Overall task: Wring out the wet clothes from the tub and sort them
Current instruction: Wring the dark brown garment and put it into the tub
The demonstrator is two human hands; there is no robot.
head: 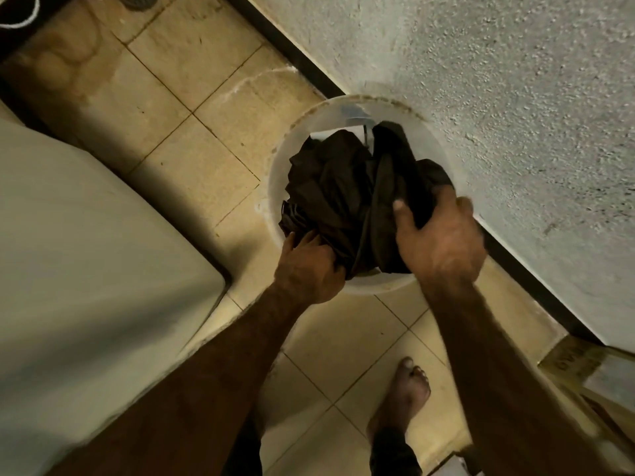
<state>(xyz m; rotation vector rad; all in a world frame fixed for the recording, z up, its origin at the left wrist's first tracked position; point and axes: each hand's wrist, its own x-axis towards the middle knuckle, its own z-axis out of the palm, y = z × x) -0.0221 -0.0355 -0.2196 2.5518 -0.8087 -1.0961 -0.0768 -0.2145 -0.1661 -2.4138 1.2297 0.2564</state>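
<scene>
- You are reaching into a round pale tub point(319, 118) that is sitting on the tiled floor point(192, 80), its far side right up against the rough wall point(481, 80).
- The tub is holding a bundle of dark clothes point(336, 187), which is filling most of it; a little of the pale inner wall is showing at the far side.
- Your left hand point(309, 269) is working at the near-left rim, its fingers point(304, 240) curling into a fold of the clothes and gripping it.
- Your right hand point(443, 235) is coming over the near-right rim, its fingers point(443, 201) and thumb wrapping around a thick bunch of the same clothes.
- A large white unit point(86, 252) is standing to your left, its rounded corner lying near the tub and leaving a strip of floor between them.
- A dark skirting strip point(292, 46) is running along the foot of the wall and passing behind the tub.
- Your bare foot point(405, 393) is resting on the tiles just behind the tub, and a cardboard box point(577, 365) is sitting by the wall on your right.
- The clothes are looking very dark brown or black, creased and twisted into ridges; whether they are one piece or several, you cannot tell.
</scene>
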